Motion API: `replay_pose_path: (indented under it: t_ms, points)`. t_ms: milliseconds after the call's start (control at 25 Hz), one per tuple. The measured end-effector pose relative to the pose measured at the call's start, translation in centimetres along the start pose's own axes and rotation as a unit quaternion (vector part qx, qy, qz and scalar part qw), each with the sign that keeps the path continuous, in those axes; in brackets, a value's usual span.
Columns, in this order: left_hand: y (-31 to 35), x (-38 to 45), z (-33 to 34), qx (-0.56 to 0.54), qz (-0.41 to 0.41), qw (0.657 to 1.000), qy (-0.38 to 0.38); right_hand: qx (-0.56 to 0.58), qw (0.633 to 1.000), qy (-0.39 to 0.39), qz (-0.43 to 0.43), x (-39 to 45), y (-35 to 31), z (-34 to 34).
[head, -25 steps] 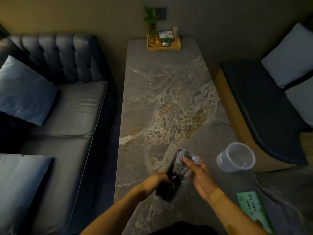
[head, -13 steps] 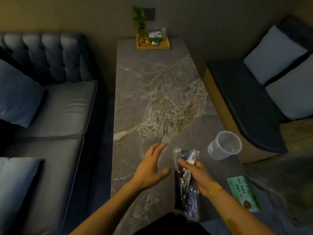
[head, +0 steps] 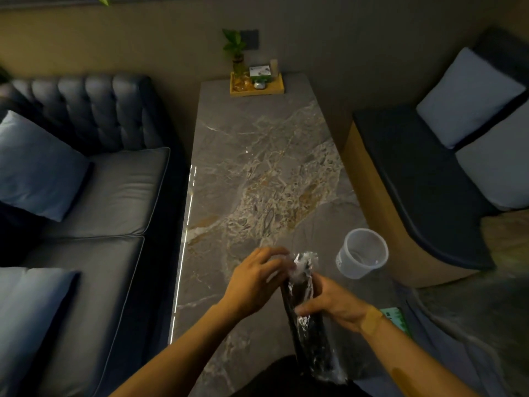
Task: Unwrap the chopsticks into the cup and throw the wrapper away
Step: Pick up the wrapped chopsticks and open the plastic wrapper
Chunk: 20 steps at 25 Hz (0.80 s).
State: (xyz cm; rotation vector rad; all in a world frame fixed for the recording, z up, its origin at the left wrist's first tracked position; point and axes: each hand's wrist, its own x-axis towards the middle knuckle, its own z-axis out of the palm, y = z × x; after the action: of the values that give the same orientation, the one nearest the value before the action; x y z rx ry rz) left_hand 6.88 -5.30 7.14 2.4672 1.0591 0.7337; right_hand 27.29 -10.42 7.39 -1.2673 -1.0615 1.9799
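Both hands work the wrapper [head: 310,325], a long crinkly clear sleeve over dark chopsticks, just left of the translucent round cup [head: 362,253]: right hand [head: 332,305] clasps its middle, left hand [head: 257,282] pinches the crumpled top; better to tear there, steadily, keeping the sticks aimed cupward

A marble table [head: 257,156] carries a wooden tray [head: 257,89] at its far end. A tufted sofa [head: 86,179] flanks the table's left; a cushioned bench [head: 415,179] flanks its right.

Dim, warm room light — glare streak along the table [head: 257,167] edge, soft blur, wide-angle bowing at edges.
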Motion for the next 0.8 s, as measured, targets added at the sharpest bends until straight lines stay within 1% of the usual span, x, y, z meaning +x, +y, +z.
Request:
replay_pose_path:
  t_ms: [80,160,240,360,400,480,520,560,600,680,720,800]
  points:
    - [0.4,1.1,0.1,-0.104,-0.069,0.992,0.027,-0.024,0.999,0.035,-0.001,0.0,-0.2,-0.6]
    - [0.6,2.5,-0.1,-0.235,-0.164,0.957,0.052,-0.061,0.997,0.042,-0.001,0.1,-0.3,-1.2]
    - [0.4,3.8,-0.3,-0.33,-0.251,0.908,0.068,-0.094,0.995,0.041,0.01,0.2,-0.3,-1.5]
    - [-0.1,4.6,0.0,-0.417,-0.361,0.83,0.081,-0.118,0.992,0.037,0.028,0.4,-0.1,-1.4]
    - [-0.2,4.5,0.3,-0.448,-0.395,0.797,0.087,-0.114,0.993,0.031,0.033,0.5,0.1,-1.3]
    - [-0.5,3.7,1.1,-0.527,-0.435,0.724,0.096,-0.084,0.995,0.027,0.043,0.6,0.5,-0.8]
    - [-0.6,3.2,1.5,-0.564,-0.441,0.693,0.091,-0.067,0.996,0.032,0.045,0.8,0.9,-0.6]
    - [-0.6,2.7,1.8,-0.588,-0.439,0.674,0.078,-0.053,0.997,0.041,0.045,1.0,1.3,-0.5]
    - [-0.6,2.0,2.1,-0.596,-0.435,0.672,0.056,-0.043,0.997,0.05,0.043,1.3,1.7,-0.4]
    - [-0.8,0.9,2.5,-0.585,-0.429,0.688,0.022,-0.033,0.997,0.057,0.046,1.8,2.5,-0.4]
    - [-0.8,0.5,2.6,-0.577,-0.433,0.692,0.024,-0.031,0.997,0.054,0.052,2.1,2.8,-0.3]
    - [-0.9,0.1,3.0,-0.561,-0.458,0.687,0.056,-0.044,0.996,0.042,0.065,2.5,3.2,-0.2]
